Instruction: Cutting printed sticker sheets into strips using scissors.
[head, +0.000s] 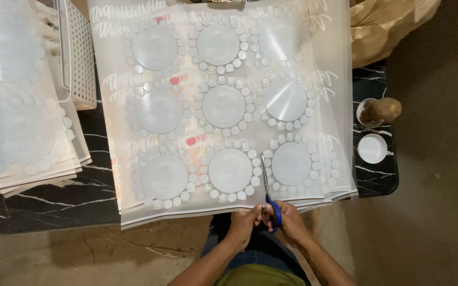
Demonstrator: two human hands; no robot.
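Right hand (291, 218) nearest the lens, closed around the blue-handled scissors (269, 197); left hand (244, 222) touching it on the left, fingers pinching the near edge of the translucent sheet stack (186, 137).

Largest first:
- Black marble-pattern table (54, 201) carries everything; it ends just short of the person's knees.
- Frosted plastic sheets, printed with a three-by-three grid of pale discs ringed by small dots, cover the middle of the table. Near edge overhangs the table. Layers fan out at the near right corner, so they're not registered.
- Second pile of the same printed sheets (22, 132) at left, also slightly fanned.
- White perforated plastic basket (80, 58) far left, between the two piles.
- Crumpled brown paper (382, 26) far right.
- Small white round lid (372, 148) and a brown lump in a white cup (378, 110) on the right edge.
- Scissor blades point away from the person, in the gap between the middle and right discs of the near row.

Risks as I read it:
- Gap is narrow; slight drift clips the dot ring on either side.
- Unaligned layers mean lower sheets could be cut off-line.
- Overhang is only supported by the left pinch; sag could twist the cut.
- Left fingers sit right beside the blades.
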